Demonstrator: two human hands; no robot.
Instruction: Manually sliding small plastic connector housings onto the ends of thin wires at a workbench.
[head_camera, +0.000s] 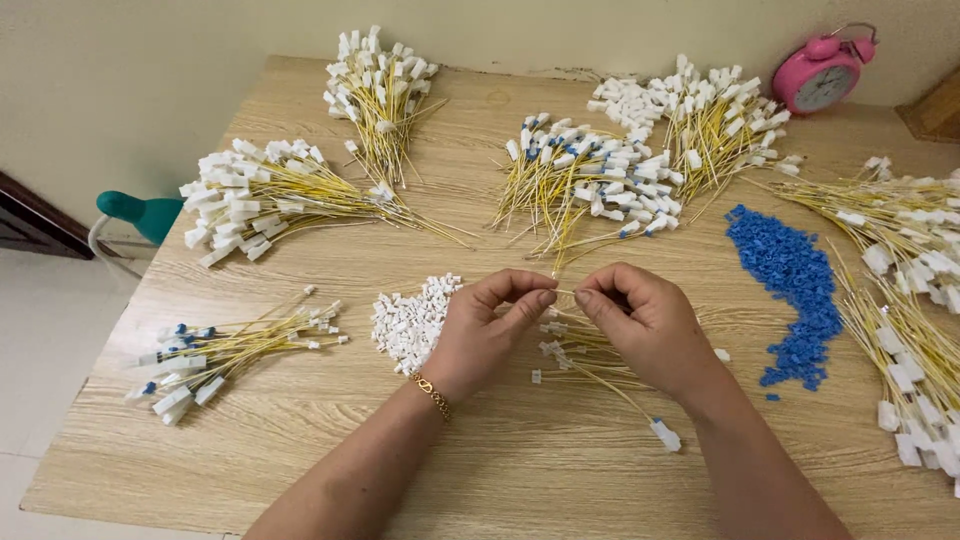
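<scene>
My left hand (487, 330) and my right hand (645, 322) meet over the middle of the wooden table (300, 450). Both pinch the tip of a thin yellow wire (563, 292) between thumb and forefinger. A few loose yellow wires with white plugs (600, 375) lie under my hands; one white plug (665, 434) rests nearer me. A heap of small white connector pieces (410, 318) sits just left of my left hand. A spread of small blue pieces (790, 285) lies to the right of my right hand.
Bundles of yellow wires with white plugs lie fanned around: far left (260, 195), far middle (380, 90), centre back (590, 180), back right (715, 120), right edge (910, 290), near left (215, 350). A pink alarm clock (822, 75) stands by the wall.
</scene>
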